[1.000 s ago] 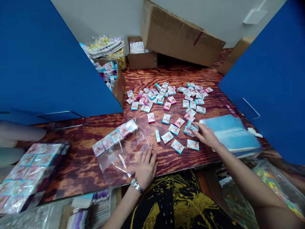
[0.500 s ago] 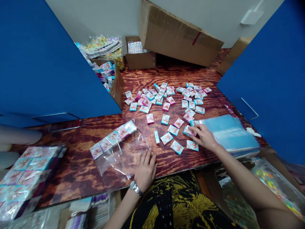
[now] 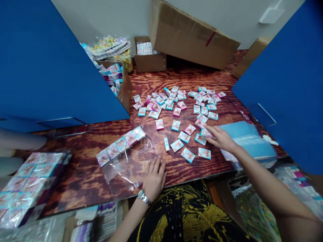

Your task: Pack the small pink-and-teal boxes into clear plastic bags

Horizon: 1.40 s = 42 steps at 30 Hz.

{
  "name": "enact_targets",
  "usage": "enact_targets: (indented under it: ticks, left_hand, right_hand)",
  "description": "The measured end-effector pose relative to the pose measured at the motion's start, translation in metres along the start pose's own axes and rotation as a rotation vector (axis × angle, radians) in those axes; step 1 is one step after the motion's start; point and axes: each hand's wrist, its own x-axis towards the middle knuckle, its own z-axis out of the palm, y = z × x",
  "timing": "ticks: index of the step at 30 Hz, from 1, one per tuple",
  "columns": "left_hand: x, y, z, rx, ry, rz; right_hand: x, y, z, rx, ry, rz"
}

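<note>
My left hand [image 3: 154,176] lies flat with its fingers stretched out on the edge of a clear plastic bag [image 3: 141,159]. Inside that bag, a row of small printed boxes [image 3: 121,144] runs along its far side. At the right, my right hand [image 3: 222,138] has its thumb and fingers around a small box [image 3: 207,133] low over the table; the fingers partly cover it. Just beside it lies another small blue-edged box [image 3: 200,138]. Many more pink and blue boxes [image 3: 176,126], each with a hand picture, are scattered across the wood-patterned table [image 3: 83,174].
Wrapped box packs [image 3: 27,181] stand at the left edge. A stack of blue plastic-covered sheets [image 3: 242,137] lies right of my hand. Blue cabinet doors [image 3: 63,67] flank the table. Behind are a carton of boxes [image 3: 126,89] and a large tilted carton [image 3: 194,37].
My right hand has shifted slightly right and away from me, from the blue-edged box to the one just beyond it. My left hand stays on the bag.
</note>
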Motion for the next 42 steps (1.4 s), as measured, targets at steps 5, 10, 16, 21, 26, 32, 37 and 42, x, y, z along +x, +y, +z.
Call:
enact_targets:
  ticks: [5, 10, 16, 21, 26, 32, 37, 42]
  left_hand:
    - [0.001, -0.001, 0.000, 0.002, -0.004, 0.006]
    - [0.000, 0.000, 0.001, -0.015, 0.007, 0.008]
    - [0.001, 0.001, -0.002, 0.046, 0.005, 0.026]
    - [0.001, 0.001, -0.002, 0.043, 0.005, 0.024]
    - [0.001, 0.001, -0.004, 0.033, 0.004, 0.026]
    - [0.002, 0.001, -0.002, 0.026, -0.011, 0.024]
    - [0.002, 0.004, -0.014, 0.011, 0.016, 0.027]
    - [-0.003, -0.011, -0.048, 0.017, 0.136, 0.008]
  right_hand:
    - [-0.011, -0.030, -0.001, -0.054, -0.092, 0.075]
    - [-0.028, -0.023, 0.004, 0.063, 0.038, -0.016]
    - [-0.033, -0.022, 0.015, 0.040, 0.141, -0.035]
    - [-0.032, -0.021, 0.020, 0.058, 0.142, -0.032]
    - [-0.031, -0.018, 0.024, 0.135, 0.204, -0.084]
    - [-0.028, -0.016, 0.024, 0.184, 0.192, -0.123]
    - [-0.031, -0.011, 0.033, 0.186, 0.142, -0.103]
    - [-0.033, -0.012, 0.034, 0.161, 0.187, -0.072]
